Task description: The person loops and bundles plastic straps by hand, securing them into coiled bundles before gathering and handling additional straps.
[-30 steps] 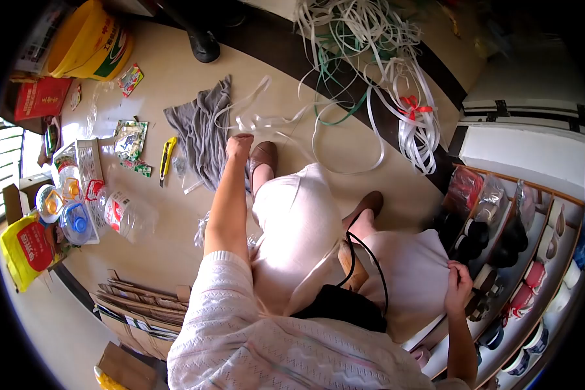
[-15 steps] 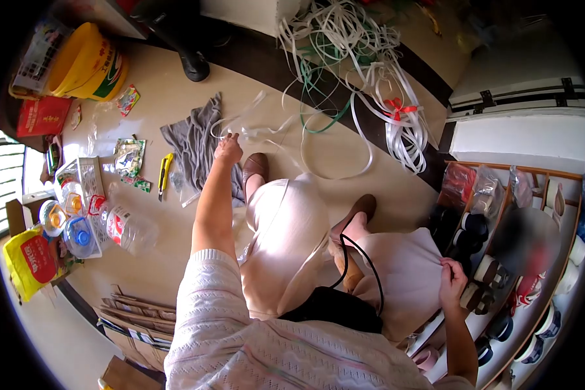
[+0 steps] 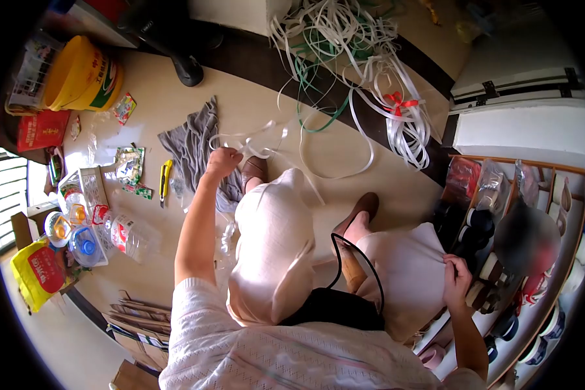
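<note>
My left hand (image 3: 223,162) is closed on one end of a white plastic strap (image 3: 257,137), which curls up in loops above my shoe. Right beside that hand a crumpled grey cloth (image 3: 192,146) lies on the floor. My right hand (image 3: 457,279) pinches the fabric of my light trousers (image 3: 406,263) at the knee. Near the cloth rests a yellow utility knife (image 3: 166,182). A big tangle of white and green straps (image 3: 344,39) spreads over the floor ahead, with a bundle tied by a red ribbon (image 3: 400,103) at its right.
A yellow bucket (image 3: 78,75) stands at the far left. Below it are plastic bottles (image 3: 127,235), a white basket (image 3: 92,185) and a yellow bag (image 3: 38,273). Flattened cardboard (image 3: 140,318) leans at lower left. A shoe rack (image 3: 533,325) lines the right side.
My left hand has come closer to my body, drawing the white strap with it over my shoe. My right hand keeps hold of the trousers.
</note>
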Motion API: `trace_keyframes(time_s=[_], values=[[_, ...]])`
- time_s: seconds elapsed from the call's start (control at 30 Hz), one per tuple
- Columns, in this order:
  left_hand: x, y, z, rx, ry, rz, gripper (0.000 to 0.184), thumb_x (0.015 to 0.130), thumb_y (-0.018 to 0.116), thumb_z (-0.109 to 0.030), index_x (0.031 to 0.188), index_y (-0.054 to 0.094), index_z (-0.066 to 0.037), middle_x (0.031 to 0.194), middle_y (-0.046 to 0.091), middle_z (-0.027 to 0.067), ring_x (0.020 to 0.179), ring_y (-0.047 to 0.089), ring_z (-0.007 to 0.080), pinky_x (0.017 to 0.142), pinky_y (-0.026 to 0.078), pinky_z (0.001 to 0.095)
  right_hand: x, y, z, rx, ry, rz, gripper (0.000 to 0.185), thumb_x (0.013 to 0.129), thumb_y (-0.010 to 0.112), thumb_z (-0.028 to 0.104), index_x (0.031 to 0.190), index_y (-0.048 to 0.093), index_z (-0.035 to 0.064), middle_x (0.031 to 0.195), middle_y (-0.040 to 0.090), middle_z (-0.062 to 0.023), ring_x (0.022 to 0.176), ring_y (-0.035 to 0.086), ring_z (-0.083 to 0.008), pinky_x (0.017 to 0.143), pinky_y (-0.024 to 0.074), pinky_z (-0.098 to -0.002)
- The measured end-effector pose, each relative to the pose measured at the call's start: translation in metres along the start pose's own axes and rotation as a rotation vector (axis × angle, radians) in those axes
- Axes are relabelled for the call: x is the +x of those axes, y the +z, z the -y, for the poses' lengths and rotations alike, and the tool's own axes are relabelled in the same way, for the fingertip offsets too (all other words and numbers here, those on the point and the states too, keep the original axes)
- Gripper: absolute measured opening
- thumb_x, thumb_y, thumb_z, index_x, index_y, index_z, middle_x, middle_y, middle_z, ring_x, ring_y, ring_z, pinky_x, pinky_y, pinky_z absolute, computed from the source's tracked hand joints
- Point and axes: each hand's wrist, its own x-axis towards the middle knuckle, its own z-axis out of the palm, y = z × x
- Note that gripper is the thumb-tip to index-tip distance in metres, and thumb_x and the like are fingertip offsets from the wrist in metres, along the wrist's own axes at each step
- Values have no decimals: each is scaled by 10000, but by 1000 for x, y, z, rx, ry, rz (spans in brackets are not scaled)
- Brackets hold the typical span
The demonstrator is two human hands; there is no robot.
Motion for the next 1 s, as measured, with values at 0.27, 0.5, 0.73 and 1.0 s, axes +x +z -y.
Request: trace_keyframes(time_s=[0.27,0.5,0.73,1.0], values=[[-146,-121,-178,-158,401,-220,256,781,595,-276,872,658,-46,623,612,112,564,597,195,570,463,299,-3,26,8,9,-171,-138,44,759,588,26,797,609,22,805,624,-98,760,581,-265,685,462,-317],[-212,-57,-213,-439,395,-155,240,780,596,-267,843,672,-49,525,529,29,501,479,76,500,404,253,-7,34,28,116,-442,-196,71,794,594,88,839,642,64,844,620,-61,705,563,-191,617,439,-286],[-228,-42,-155,-884,344,50,226,861,568,-235,871,643,-21,531,469,-17,431,381,44,381,285,197,-97,-30,201,1043,-924,617,168,851,546,40,999,624,53,1010,594,-63,841,558,-163,718,436,-259],[-294,-50,-163,-1174,450,84,232,872,566,-252,891,637,-31,565,476,-22,460,407,55,418,324,193,-190,-78,265,1178,-1451,1037,189,835,584,76,980,617,-39,981,603,-146,898,568,-311,757,431,-411]])
